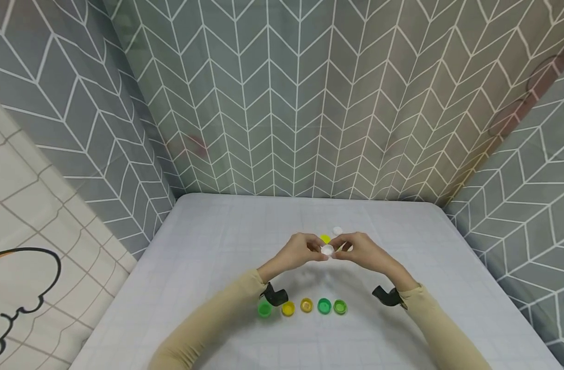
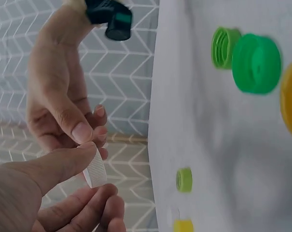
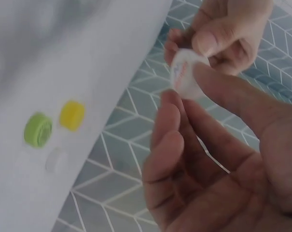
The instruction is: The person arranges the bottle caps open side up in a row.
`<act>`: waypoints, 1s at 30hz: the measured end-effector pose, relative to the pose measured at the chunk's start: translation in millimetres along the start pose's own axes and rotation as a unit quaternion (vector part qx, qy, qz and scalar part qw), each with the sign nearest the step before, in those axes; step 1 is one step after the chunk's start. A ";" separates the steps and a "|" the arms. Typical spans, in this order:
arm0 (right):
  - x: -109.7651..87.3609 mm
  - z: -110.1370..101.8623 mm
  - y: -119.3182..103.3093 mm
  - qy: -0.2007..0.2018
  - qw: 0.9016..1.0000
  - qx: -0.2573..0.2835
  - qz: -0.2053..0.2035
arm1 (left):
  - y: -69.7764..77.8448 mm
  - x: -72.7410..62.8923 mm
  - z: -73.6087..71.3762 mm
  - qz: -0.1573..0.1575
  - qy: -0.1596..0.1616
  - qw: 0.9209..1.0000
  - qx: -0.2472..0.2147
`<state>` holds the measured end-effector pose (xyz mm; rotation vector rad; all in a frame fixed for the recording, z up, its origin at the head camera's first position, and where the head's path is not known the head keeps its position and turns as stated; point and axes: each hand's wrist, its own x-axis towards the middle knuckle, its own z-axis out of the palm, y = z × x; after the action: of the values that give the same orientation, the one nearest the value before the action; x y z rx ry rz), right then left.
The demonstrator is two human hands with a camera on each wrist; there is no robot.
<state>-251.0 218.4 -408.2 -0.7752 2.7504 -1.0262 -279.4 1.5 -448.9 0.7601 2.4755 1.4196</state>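
A white ridged bottle cap (image 1: 327,250) is held up above the table between both hands. My left hand (image 1: 302,247) pinches it from the left, thumb against its side in the left wrist view. From the right, my right hand (image 1: 365,252) also pinches the cap's edge, its thumb overlapping the printed face of the cap (image 3: 185,73) in the right wrist view. The two thumbs nearly meet in the left wrist view. Beyond the hands lie a yellow cap (image 1: 325,238), another white cap (image 1: 337,230) and a light green cap (image 3: 38,129), partly hidden in the head view.
Nearer me, a row of caps lies on the white table (image 1: 236,221): a green cap (image 1: 264,309), a yellow cap (image 1: 288,309), an amber cap (image 1: 306,305), a darker green cap (image 1: 324,306) and a light green cap (image 1: 339,307). Patterned curtains (image 1: 282,103) surround the table.
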 end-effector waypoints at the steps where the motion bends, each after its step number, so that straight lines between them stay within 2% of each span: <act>1: -4.5 -3.8 0.4 -0.006 1.000 -0.006 -0.001 | 3.9 -0.2 4.7 0.003 -0.003 1.000 0.001; 4: -17.6 -14.2 2.6 -0.028 0.999 -0.016 0.000 | 15.3 -0.5 19.3 0.015 -0.012 1.000 0.017; 7: -29.4 -23.9 5.7 -0.060 0.998 -0.020 0.006 | 25.2 0.1 35.6 0.039 -0.012 0.997 0.065; 9: -36.7 -29.6 6.7 -0.089 0.996 -0.019 0.020 | 29.3 1.5 48.5 0.063 -0.010 0.991 0.118; 11: -42.3 -33.2 8.6 -0.120 0.992 -0.021 0.032 | 32.4 2.0 62.1 0.078 -0.007 0.982 0.174; 14: -48.2 -33.5 11.7 -0.160 0.986 -0.025 0.050 | 34.2 -1.2 80.4 0.092 -0.008 0.967 0.239; 15: -49.5 -32.1 13.4 -0.169 0.984 -0.027 0.052 | 34.7 -3.2 84.9 0.091 -0.011 0.964 0.249; 19: -48.9 -21.7 16.0 -0.195 0.979 -0.033 0.057 | 31.1 -12.1 94.3 0.083 -0.032 0.956 0.279; 23: -46.1 -12.0 14.8 -0.217 0.974 -0.027 0.065 | 26.8 -16.8 97.3 0.070 -0.057 0.952 0.291; 30: -42.2 -0.7 14.7 -0.240 0.967 -0.021 0.077 | 19.1 -18.9 103.0 0.069 -0.084 0.947 0.302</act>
<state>-221.0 249.2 -420.3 -0.6915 2.3730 -0.6470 -215.4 76.8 -488.4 1.1245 2.7714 0.5675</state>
